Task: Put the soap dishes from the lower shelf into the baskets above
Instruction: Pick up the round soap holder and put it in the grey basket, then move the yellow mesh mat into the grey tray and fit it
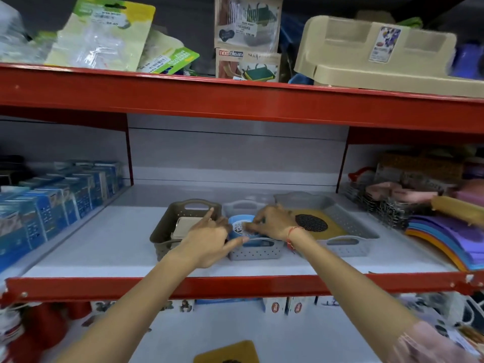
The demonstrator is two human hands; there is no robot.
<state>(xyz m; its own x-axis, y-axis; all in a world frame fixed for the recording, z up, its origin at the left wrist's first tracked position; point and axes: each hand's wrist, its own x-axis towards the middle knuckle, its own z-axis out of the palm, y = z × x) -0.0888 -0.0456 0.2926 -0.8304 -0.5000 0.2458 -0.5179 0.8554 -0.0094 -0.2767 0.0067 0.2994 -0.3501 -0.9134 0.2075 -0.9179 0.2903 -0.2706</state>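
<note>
1. Three baskets stand on the upper shelf; our landmark is the small grey basket (255, 248) in the middle. Left of it, the brown basket (180, 226) already holds a cream soap dish (183, 227).
2. In it, our left hand (209, 239) and right hand (272, 222) settle the blue soap dish (242, 227); fingers touch it, but we cannot tell whether either grip is clamped.
3. Right of it, the large grey basket (348, 231) holds a yellow soap dish (322, 226).
4. Below it, another yellow soap dish (227, 352) lies on the lower shelf, seemingly left.

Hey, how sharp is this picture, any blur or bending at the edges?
Head view: sharpest mid-frame around the hands, left hand and right hand at the blue dish; the corners smear with blur, the red shelf edge bows from the wide lens; lighting even, no harsh glare.
</note>
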